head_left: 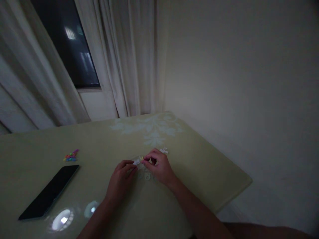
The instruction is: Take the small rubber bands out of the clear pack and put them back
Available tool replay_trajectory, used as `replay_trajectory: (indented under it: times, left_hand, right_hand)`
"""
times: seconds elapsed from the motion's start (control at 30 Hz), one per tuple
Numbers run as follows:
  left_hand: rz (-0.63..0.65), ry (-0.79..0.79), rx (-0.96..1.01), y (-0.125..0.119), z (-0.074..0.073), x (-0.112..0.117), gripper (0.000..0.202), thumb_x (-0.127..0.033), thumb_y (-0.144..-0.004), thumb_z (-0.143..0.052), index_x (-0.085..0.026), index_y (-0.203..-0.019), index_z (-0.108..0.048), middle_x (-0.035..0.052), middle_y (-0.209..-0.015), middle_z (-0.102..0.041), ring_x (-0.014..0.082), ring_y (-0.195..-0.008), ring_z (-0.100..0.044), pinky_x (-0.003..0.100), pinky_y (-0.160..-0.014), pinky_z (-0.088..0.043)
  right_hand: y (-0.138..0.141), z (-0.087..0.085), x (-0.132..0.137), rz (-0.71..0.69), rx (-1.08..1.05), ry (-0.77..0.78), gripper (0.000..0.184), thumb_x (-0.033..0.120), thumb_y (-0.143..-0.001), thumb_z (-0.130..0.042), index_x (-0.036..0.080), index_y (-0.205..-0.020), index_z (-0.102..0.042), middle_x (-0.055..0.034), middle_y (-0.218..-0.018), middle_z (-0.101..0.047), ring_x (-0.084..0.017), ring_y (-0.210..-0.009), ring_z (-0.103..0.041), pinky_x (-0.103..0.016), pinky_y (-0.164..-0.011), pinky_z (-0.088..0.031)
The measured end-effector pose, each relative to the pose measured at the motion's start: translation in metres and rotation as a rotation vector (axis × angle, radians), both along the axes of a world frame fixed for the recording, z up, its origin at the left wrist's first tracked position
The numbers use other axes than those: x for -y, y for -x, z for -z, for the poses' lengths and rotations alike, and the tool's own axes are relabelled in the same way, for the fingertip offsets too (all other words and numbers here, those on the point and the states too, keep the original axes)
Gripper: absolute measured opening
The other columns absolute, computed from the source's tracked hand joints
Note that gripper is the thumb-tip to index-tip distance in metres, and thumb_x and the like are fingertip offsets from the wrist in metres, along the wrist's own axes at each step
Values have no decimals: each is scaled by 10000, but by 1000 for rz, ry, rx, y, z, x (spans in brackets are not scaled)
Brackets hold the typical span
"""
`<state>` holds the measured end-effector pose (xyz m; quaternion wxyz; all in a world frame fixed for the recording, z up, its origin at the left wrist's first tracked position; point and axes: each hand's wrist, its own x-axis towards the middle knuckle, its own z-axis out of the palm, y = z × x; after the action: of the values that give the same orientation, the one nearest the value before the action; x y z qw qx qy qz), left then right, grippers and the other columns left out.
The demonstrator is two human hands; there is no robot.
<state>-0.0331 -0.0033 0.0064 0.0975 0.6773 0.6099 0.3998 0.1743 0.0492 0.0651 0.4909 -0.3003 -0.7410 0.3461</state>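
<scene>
Colourful pieces (71, 155) near dark tablet (50, 192); white bits (164, 150) beyond right hand (160, 167), which pinches yellow piece (142, 158). Left hand (119, 179) pinches white piece (136, 162). Glossy table (87, 141) beside curtains (139, 66), wall (236, 83).

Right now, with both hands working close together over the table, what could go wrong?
The yellow piece pinched in the right hand's fingertips is tiny, so it might slip out. The white piece at the left hand's fingertips is nearly as small and could be knocked loose as well. Loose white bits lie just beyond the right hand, whose knuckles might nudge them along the table.
</scene>
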Motion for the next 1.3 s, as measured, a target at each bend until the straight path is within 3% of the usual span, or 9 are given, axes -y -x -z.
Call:
replay_trajectory:
  times: [0.13,0.33,0.47,0.63,0.77,1.0,1.2,1.3]
  left_hand:
    - [-23,8,6,-6,-1,6,289,-431,-967,-580,-268,-912,-812,94,-1121,-745,268,-969,-735,403,-860,-613]
    - [3,16,28,-16,-1,14,288,-430,-979,-569,-294,-927,-818,89,-1129,-751,260,-944,-748,383,-839,-629]
    - [-16,30,50,-19,-4,19,280,-429,-984,-572,-304,-923,-815,77,-1106,-749,250,-912,-755,355,-807,-632]
    - [8,58,49,-20,-7,23,283,-424,-995,-562,-308,-958,-818,77,-1105,-756,241,-918,-760,317,-797,-630]
    - [3,63,36,-20,-6,26,280,-429,-1002,-558,-320,-992,-815,71,-1141,-756,240,-962,-759,307,-820,-625]
    - [-21,15,51,-20,-14,28,232,-401,-969,-583,-307,-968,-795,59,-1068,-756,220,-887,-768,283,-772,-627]
    - [-34,41,69,-21,-20,28,220,-370,-963,-568,-285,-881,-753,50,-1009,-739,203,-839,-742,266,-726,-597]
    - [-44,84,71,-19,-23,28,229,-391,-943,-585,-268,-803,-717,34,-878,-722,178,-678,-685,250,-618,-559]
  right_hand:
    - [-2,-24,-21,-8,270,-61,44,173,-877,-810,176,-864,-768,12,-837,-631,-104,-680,-546,-240,-678,-422]
    - [16,-50,-64,-132,693,-216,56,213,-902,-805,174,-870,-779,-14,-897,-677,-140,-791,-612,-267,-741,-410]
    - [29,-47,-73,-219,799,-259,68,236,-918,-792,177,-885,-788,-27,-917,-695,-143,-778,-612,-271,-706,-390]
    - [32,-39,-74,-204,857,-272,68,235,-944,-768,181,-908,-789,-38,-938,-701,-151,-804,-625,-278,-727,-407]
    - [28,-42,-75,-198,851,-281,79,249,-955,-763,177,-929,-785,-40,-951,-701,-156,-823,-626,-284,-753,-415]
    - [23,-52,-66,-389,878,-290,54,196,-920,-759,197,-872,-785,-16,-879,-713,-153,-805,-629,-264,-678,-389]
    - [37,-42,-58,-303,1074,-419,149,257,-991,-679,173,-929,-785,-63,-920,-742,-192,-799,-659,-307,-679,-423]
    - [41,-32,-57,-248,1080,-449,166,236,-1014,-640,164,-937,-768,-79,-941,-739,-199,-807,-671,-316,-701,-452]
